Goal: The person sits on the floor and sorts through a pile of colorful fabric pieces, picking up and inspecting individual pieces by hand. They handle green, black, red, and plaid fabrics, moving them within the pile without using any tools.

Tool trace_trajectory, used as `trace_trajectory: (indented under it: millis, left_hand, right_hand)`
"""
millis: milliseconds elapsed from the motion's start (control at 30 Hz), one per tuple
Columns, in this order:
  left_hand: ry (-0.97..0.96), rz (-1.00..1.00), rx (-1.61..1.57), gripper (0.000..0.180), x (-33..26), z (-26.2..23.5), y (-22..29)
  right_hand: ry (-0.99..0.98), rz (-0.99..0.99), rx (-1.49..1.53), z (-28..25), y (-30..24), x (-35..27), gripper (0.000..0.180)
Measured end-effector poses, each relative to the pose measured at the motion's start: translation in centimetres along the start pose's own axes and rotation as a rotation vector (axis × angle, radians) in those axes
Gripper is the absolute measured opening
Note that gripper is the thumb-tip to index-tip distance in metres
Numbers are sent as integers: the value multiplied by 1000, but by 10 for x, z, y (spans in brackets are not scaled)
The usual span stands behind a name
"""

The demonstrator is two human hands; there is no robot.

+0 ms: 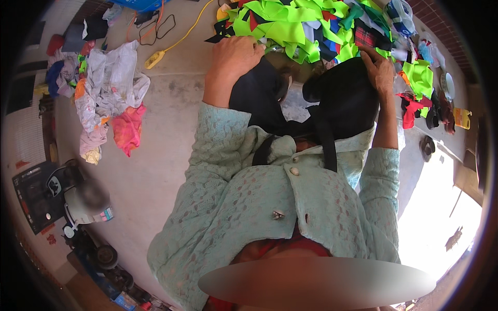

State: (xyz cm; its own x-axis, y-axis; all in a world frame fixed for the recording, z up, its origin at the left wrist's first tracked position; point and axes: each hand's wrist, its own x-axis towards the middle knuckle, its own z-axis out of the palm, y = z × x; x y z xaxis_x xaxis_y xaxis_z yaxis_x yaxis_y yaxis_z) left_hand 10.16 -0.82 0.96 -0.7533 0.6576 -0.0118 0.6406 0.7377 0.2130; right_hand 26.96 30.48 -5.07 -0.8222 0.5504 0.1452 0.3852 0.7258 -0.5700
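Note:
My left hand [241, 54] is over my left knee, its fingers curled and mostly turned away from view. Just beyond its fingertips is a small shiny greenish piece [274, 49]; whether the hand grips it is unclear. On the outer side of my right knee rests my right hand [379, 71], fingers stretched along the black trousers [345, 98], with nothing visible in it. Directly in front of both hands lies a large heap of cloth scraps [282, 26], mostly bright lime green, with red, blue, black and plaid pieces mixed in.
Crumpled white cloth [111, 72] and a pink cloth [128, 127] lie to the left on the concrete floor [161, 140]. A yellow cord with a power socket [154, 59] runs nearby. More scraps [417, 78] and a yellow jug [461, 119] are at the right.

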Motion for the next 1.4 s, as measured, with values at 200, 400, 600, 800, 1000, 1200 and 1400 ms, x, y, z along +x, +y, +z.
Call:
trace_trajectory:
  millis: [200,400,600,800,1000,1200,1400]
  left_hand:
    - [-5,155,-39,33,26,21,36]
    - [-32,283,-46,35,45,45,61]
    - [-99,371,-57,35,61,55,91]
    - [-118,411,-38,37,65,63,109]
    - [-135,394,-45,36,67,62,106]
    - [-160,380,-45,37,69,59,112]
    - [-229,335,3,34,73,56,119]
  right_hand:
    - [19,60,108,-17,9,-16,28]
    - [18,182,250,-25,31,-33,31]
    - [60,285,281,-42,42,-52,31]
    - [71,325,246,-64,28,-75,32]
    - [-5,463,-131,-66,27,-80,38]
    - [-11,532,-129,-52,84,-104,40]
    - [40,563,-149,-34,101,-95,40]
